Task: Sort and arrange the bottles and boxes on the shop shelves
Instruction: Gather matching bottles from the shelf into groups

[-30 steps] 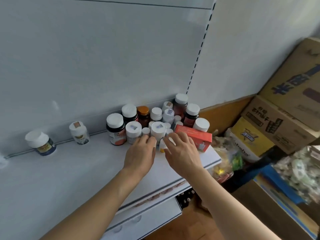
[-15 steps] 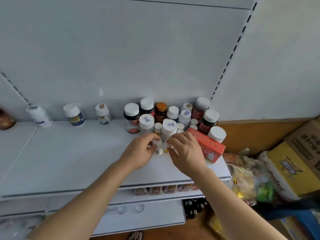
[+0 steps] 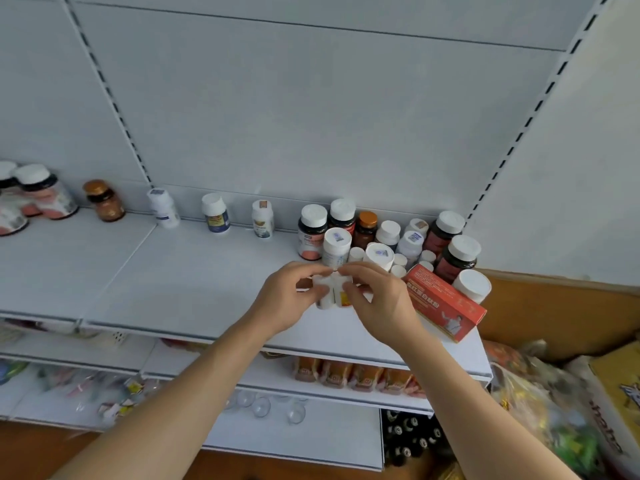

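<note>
Step in hand: pulling stock from the cluster. Left hand [image 3: 287,299] and right hand [image 3: 377,303] each pinch a small bottle [image 3: 325,292]. Next: likely place them on bare shelf [image 3: 194,282], upright.

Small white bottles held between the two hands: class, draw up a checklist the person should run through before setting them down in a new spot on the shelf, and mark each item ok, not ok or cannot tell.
1. Left hand grips a small white bottle: ok.
2. Right hand grips the yellow-labelled bottle: ok.
3. Both bottles upright: ok.
4. Caps tight: cannot tell.
5. Bare shelf space to the left of the hands: ok.
6. Red box close beside the right hand, could be knocked: not ok.
</note>
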